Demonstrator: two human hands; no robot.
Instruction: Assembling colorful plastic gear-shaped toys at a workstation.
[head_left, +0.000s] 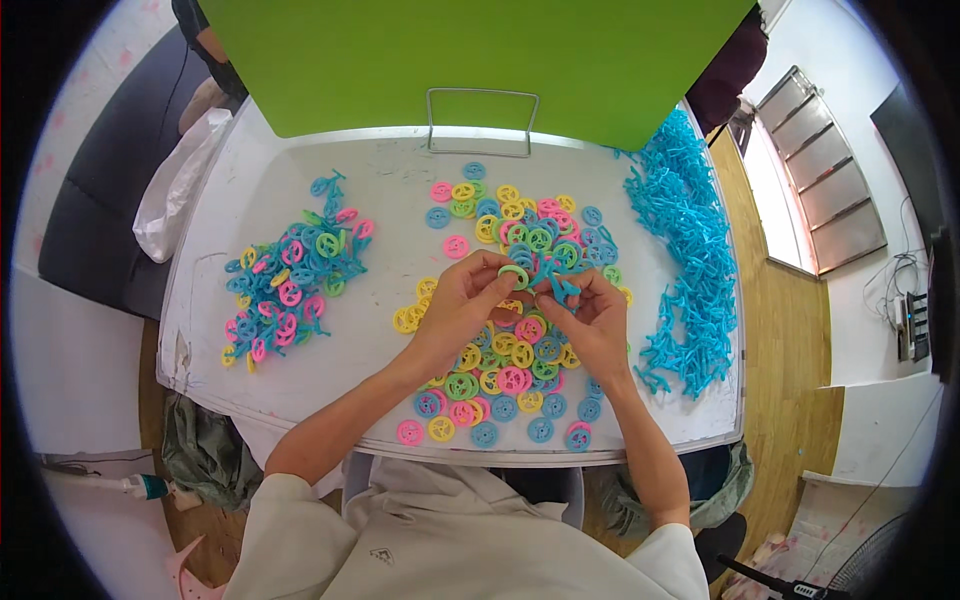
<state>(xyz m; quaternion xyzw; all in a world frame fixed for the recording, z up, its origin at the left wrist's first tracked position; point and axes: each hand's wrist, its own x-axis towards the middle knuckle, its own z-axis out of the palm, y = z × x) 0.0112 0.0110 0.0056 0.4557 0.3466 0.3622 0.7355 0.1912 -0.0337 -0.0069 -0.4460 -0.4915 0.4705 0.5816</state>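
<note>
Over the middle of the white table (390,260), my left hand (455,305) pinches a small green plastic wheel (512,268) between thumb and fingers. Close beside it, my right hand (596,325) has its fingertips closed on a blue forked plastic piece (562,288). The wheel and the piece are very near each other; I cannot tell whether they touch. Beneath both hands spreads a loose pile of pink, yellow, green and blue spoked wheels (511,379). Some wheels are hidden under my hands.
At the left lies a heap of blue pieces with coloured wheels among them (290,292). A long heap of blue forked pieces (690,250) runs along the right edge. A green board (480,60) with a metal wire stand (483,152) rises at the far side.
</note>
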